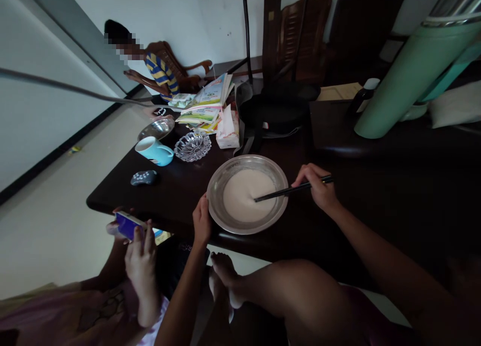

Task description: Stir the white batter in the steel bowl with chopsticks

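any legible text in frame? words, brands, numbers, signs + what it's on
"RI": dark cloth below the table edge; partial, uncertain reading.
Too small or blurred: print on the booklets, marks on the blue mug, label on the white-capped bottle.
None legible: bowl, chopsticks.

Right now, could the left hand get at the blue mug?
Probably yes: only bare tabletop seems to lie between the left hand and the blue mug, though the hand would have to leave the metal bowl it touches.
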A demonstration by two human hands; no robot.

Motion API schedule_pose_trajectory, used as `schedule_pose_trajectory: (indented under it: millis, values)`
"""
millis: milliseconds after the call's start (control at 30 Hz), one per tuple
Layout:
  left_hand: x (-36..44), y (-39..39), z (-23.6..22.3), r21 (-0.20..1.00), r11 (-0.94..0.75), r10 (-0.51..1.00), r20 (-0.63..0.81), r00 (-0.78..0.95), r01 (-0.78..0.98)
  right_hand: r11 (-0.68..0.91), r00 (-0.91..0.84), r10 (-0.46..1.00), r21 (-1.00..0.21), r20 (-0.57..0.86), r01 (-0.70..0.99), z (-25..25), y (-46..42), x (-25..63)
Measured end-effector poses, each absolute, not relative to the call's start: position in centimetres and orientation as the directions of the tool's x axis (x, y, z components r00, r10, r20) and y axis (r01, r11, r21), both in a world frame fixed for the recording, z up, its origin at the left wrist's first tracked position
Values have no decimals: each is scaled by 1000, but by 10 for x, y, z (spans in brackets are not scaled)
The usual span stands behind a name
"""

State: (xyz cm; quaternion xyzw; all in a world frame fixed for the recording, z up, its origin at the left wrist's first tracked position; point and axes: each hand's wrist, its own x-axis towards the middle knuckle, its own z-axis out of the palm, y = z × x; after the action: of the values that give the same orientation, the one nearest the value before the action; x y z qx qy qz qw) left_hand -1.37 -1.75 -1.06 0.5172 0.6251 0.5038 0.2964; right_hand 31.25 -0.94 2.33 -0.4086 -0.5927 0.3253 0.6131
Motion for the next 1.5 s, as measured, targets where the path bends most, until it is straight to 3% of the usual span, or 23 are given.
schedule_pose_trajectory:
  millis: [100, 200, 300, 467, 633, 800, 967, 1133, 1233, 1333, 1500]
  values:
    - [-14, -17, -11, 933, -50, 946, 159, -284, 358, 505, -134, 862, -844, 488, 179, 24, -10, 310]
    - [-14, -17, -11, 933, -60, 944, 169, -285, 356, 523, -22, 847, -823, 532, 221, 24, -10, 311]
    - [-14, -17, -11, 934, -61, 948, 165, -273, 351, 475, 105, 864, -867, 492, 152, 23, -10, 312]
    - [-14, -17, -11, 934, -55, 942, 165, -291, 352, 542, -131, 840, -813, 526, 210, 21, -11, 309]
    - [-14, -17, -9, 929, -45, 947, 157, -280, 367, 457, 164, 865, -880, 474, 129, 23, -12, 311]
    - [-14, -17, -9, 926, -34, 939, 159, -306, 376, 524, -139, 852, -828, 505, 201, 24, -12, 307]
    - [-13, -18, -8, 930, -45, 949, 154, -274, 366, 462, 140, 863, -871, 485, 168, 24, -12, 311]
    - [-13, -18, -9, 935, -32, 941, 147, -304, 353, 500, -148, 865, -842, 479, 202, 25, -13, 309]
    - [-13, -18, -8, 933, -33, 943, 148, -297, 359, 485, 7, 867, -847, 499, 218, 26, -12, 310]
    - [-13, -18, -8, 930, -38, 946, 151, -288, 365, 440, 139, 882, -893, 450, 99, 26, -13, 310]
    - [-13, -18, -9, 931, -33, 941, 152, -303, 365, 497, -111, 868, -841, 484, 213, 25, -13, 307]
